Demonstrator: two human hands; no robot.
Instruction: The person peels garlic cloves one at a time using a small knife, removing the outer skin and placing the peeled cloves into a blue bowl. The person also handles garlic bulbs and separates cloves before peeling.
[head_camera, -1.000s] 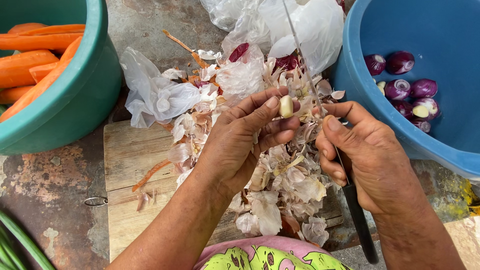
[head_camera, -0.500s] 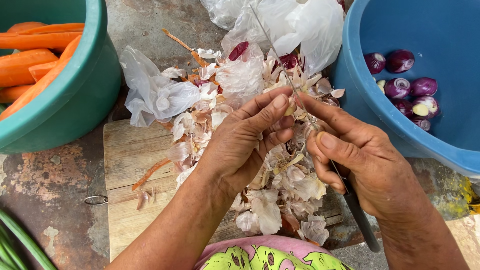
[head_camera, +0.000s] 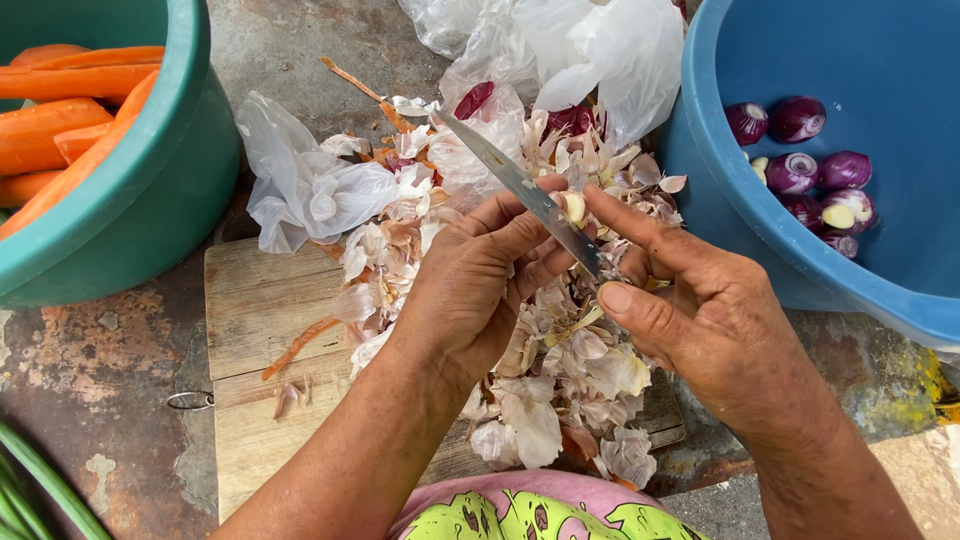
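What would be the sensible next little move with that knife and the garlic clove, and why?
Probably a short pull of the knife to strip the skin. The right hand lays the blade against the pale garlic clove, which the left hand pinches at its fingertips. Peeled cloves and onions lie in the blue tub.

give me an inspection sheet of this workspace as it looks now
surface: wooden cutting board on stained concrete
job's things: garlic clove pinched in left hand; knife in right hand, blade against clove
clutter: heap of garlic skins, plastic bags
grippers: both hands closed on their items
cables: nothing seen
surroundings: green tub with carrots; blue tub with peeled red onions
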